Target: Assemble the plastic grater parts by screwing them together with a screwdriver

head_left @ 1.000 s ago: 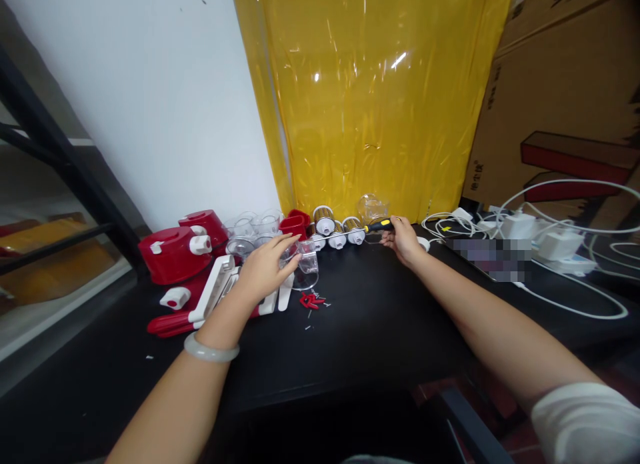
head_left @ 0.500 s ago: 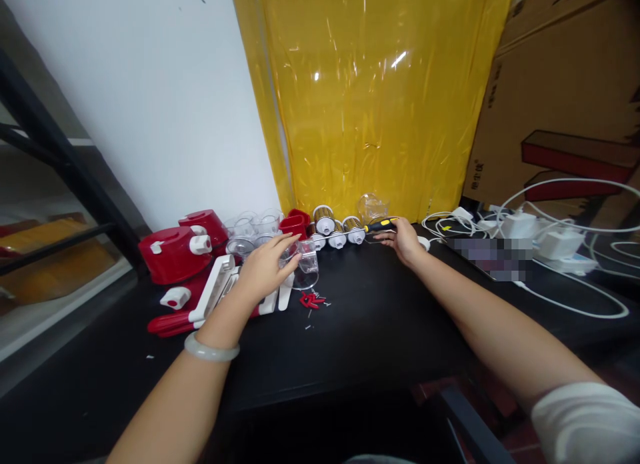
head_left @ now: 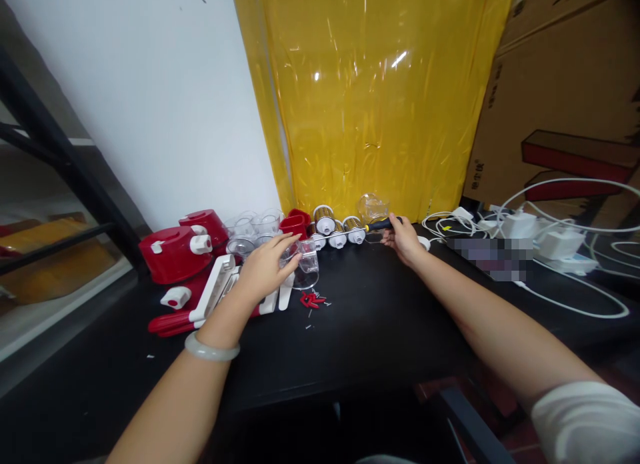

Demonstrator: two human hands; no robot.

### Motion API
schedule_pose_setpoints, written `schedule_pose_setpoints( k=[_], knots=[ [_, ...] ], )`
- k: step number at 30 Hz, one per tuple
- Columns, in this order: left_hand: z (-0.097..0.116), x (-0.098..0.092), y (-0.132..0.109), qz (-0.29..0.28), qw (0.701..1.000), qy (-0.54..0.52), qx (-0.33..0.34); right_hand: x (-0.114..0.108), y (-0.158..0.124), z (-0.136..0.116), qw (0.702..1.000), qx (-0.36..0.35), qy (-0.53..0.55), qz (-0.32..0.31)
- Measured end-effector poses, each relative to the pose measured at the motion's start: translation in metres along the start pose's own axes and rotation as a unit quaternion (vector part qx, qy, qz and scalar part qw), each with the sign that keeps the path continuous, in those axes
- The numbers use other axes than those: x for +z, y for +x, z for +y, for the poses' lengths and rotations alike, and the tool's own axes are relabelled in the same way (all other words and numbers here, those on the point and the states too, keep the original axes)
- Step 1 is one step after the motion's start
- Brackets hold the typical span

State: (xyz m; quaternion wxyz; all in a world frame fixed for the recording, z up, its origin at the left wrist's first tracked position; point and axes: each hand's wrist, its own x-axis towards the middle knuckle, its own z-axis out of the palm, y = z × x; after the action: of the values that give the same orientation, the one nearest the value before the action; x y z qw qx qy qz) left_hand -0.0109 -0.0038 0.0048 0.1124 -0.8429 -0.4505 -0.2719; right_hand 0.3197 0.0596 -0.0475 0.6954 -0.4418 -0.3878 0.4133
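My left hand (head_left: 264, 267) rests on a clear plastic cup part (head_left: 305, 261) near the middle of the black table (head_left: 370, 331), fingers curled over its rim. My right hand (head_left: 404, 239) is at the back of the table, closed around the black and yellow handle of a screwdriver (head_left: 376, 226) whose thin shaft points left. Small red clips and screws (head_left: 313, 300) lie just in front of the clear cup.
Red and white plastic housings (head_left: 174, 252) and a white frame piece (head_left: 213, 289) lie left. Clear cups (head_left: 255, 223) and gold drum parts (head_left: 340, 227) line the yellow sheet (head_left: 370, 97). White chargers and cables (head_left: 545, 241) and cardboard boxes (head_left: 565, 97) stand right.
My right hand loosened to fingertips on the screwdriver half a second ago and now has closed around its handle again. My left hand has not moved.
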Motion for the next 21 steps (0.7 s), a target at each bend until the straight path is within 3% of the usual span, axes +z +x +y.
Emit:
schedule_pose_setpoints(
  k=[7,21],
  knots=[
    [-0.0005,0.0000,0.0000,-0.001,1.000,-0.001,0.002,0.0012,0.0027,-0.0003,0.996,0.064,0.054,-0.008],
    [-0.0021,0.0008,-0.0006,0.004,1.000,0.001,0.011,0.0004,0.0018,-0.0007,1.000,0.009,0.029,0.003]
  ],
)
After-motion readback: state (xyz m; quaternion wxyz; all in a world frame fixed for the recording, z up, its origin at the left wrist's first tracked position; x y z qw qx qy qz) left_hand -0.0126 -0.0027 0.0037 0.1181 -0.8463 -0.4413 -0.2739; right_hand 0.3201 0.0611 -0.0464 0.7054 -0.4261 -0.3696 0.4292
